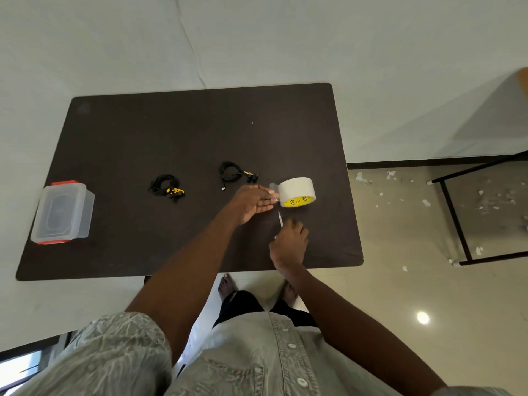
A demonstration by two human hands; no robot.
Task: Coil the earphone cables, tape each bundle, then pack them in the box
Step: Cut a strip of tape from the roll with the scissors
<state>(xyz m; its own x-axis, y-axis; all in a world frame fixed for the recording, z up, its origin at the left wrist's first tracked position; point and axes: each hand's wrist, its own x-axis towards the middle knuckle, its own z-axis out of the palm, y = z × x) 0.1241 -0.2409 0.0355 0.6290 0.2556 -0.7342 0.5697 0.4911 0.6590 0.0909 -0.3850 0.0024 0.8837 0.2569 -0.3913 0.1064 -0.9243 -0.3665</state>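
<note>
Landmark: tape roll [297, 192], standing on edge on the dark table [120, 144], toward its right side.
Left hand: left hand [253, 202] reaches in from the left of the roll, fingers nearly straight, tips against the roll's side, seemingly steadying it; it curls round nothing.
Right hand: right hand [289, 242], just in front of the roll, fingers curled, pinching a thin tape strip [280, 218] that runs up toward the roll.
Earphone bundles: one coiled bundle [232, 171] just left of the roll and slightly behind it; a second bundle with yellow parts [168, 186] further left. Whether either is taped yet, I cannot tell.
Box: clear box with orange clips [63, 212], far left of the roll, lid on.
Step in hand: likely freeing a strip for a bundle.
Doing it well: brace the roll firmly, keep the strip taut and off the table, and stop it folding onto itself.
</note>
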